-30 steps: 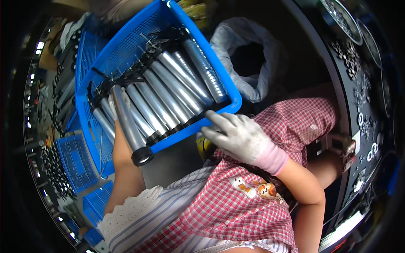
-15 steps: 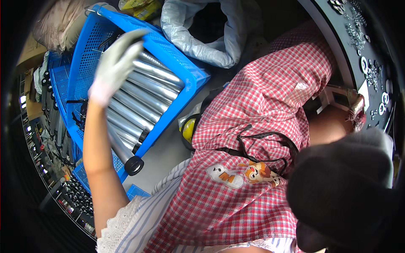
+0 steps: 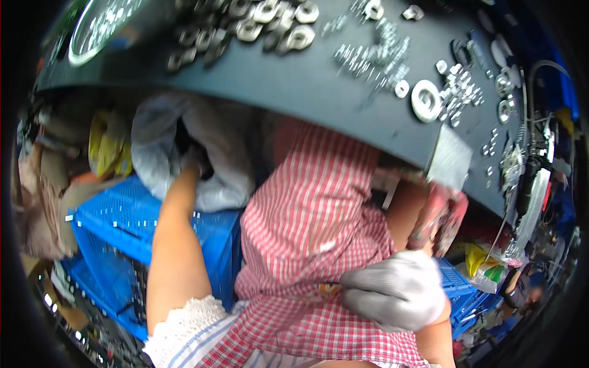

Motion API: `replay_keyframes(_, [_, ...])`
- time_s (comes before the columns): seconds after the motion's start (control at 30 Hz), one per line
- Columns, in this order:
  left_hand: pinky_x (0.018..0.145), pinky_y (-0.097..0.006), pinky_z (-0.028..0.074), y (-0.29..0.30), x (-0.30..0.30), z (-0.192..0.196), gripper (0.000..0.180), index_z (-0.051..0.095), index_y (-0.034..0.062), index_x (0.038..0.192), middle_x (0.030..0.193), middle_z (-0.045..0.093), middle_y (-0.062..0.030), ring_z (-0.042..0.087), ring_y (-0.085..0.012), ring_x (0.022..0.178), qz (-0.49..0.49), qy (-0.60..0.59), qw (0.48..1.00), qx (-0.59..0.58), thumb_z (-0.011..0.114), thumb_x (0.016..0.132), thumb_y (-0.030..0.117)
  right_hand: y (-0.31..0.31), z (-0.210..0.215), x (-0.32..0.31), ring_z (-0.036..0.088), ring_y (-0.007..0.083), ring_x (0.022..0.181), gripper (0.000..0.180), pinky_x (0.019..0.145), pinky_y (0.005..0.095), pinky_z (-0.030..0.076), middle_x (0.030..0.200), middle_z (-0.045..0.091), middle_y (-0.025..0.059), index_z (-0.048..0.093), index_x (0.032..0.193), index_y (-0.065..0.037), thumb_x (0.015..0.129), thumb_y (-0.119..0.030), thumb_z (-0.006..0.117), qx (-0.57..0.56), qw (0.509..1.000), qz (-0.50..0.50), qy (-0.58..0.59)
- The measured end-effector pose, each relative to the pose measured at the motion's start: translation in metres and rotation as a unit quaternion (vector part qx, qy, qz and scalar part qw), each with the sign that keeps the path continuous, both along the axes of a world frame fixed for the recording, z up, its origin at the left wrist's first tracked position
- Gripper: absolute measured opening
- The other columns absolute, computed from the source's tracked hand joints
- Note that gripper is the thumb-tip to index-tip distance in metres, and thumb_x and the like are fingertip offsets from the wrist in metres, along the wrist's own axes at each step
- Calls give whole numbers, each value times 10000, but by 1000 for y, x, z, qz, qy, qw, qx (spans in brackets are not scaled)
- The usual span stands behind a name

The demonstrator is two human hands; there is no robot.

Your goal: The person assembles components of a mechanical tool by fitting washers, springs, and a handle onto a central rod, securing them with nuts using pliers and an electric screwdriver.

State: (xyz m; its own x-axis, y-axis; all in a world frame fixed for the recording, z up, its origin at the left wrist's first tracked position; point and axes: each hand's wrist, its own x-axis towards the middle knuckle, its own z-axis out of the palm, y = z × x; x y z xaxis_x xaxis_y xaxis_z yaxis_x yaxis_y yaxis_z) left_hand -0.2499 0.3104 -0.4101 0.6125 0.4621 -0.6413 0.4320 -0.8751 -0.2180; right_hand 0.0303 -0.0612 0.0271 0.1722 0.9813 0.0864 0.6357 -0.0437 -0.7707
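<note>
My left forearm reaches into the mouth of a white sack [image 3: 230, 181] under the bench. My left hand [image 3: 192, 161] is mostly hidden in the sack's dark opening, so its fingers do not show. In front of my red checked apron [image 3: 307, 214], my right hand [image 3: 392, 293] wears a grey glove. Its fingers are curled and pressed together, and whatever they may hold cannot be made out. A blue plastic crate [image 3: 113, 214] stands below my left forearm, beside the sack.
On the dark workbench [image 3: 257, 92] lie metal washers [image 3: 425, 101], small bolts [image 3: 374, 58] and nut-like parts [image 3: 300, 37]. At the bench edge a grey plate [image 3: 451, 158] sits above worn reddish pieces [image 3: 437, 218]. A person [image 3: 524, 291] is far right.
My view has swung so the bench now fills the top. My left hand has gone from above the crate of metal tubes into the sack. The gloved right hand now shows before the apron.
</note>
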Motion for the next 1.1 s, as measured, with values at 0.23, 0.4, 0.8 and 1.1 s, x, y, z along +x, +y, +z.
replay_keyframes(0.23, [913, -478, 482, -20, 95, 96, 471, 523, 103, 1287, 1254, 562, -213, 578, -418, 1098, 215, 10, 975, -60, 499, 892, 359, -27, -30, -32, 646, 197, 811, 314, 687, 336, 518, 992, 654, 60, 658, 1013, -68, 702, -25, 645, -61, 991, -60, 99])
replay_keyframes(0.4, [845, -439, 492, 20, 120, 181, 368, 640, 6, 1055, 977, 653, -251, 627, -394, 947, 37, -90, 969, -226, 506, 863, 291, -21, -42, -38, 659, 213, 783, 314, 652, 328, 520, 955, 671, 71, 653, 996, -60, 691, 8, 623, 56, 996, -33, 56])
replay_keyframes(0.8, [785, -281, 476, -147, 119, 527, 348, 639, -31, 1051, 934, 636, -63, 590, -156, 831, 137, -411, 753, -495, 552, 744, 107, 27, 14, -58, 629, 321, 772, 181, 685, 409, 496, 820, 616, 152, 596, 950, -24, 849, -174, 616, 132, 984, -112, 49])
replay_keyframes(1.1, [934, -327, 431, -233, 170, 457, 571, 346, -26, 1400, 1236, 489, -145, 524, -205, 1062, 175, -746, 569, -297, 542, 926, 226, 48, 29, -33, 668, 309, 705, 275, 616, 411, 528, 842, 656, 135, 567, 1076, -74, 844, -210, 628, 140, 936, -282, -154])
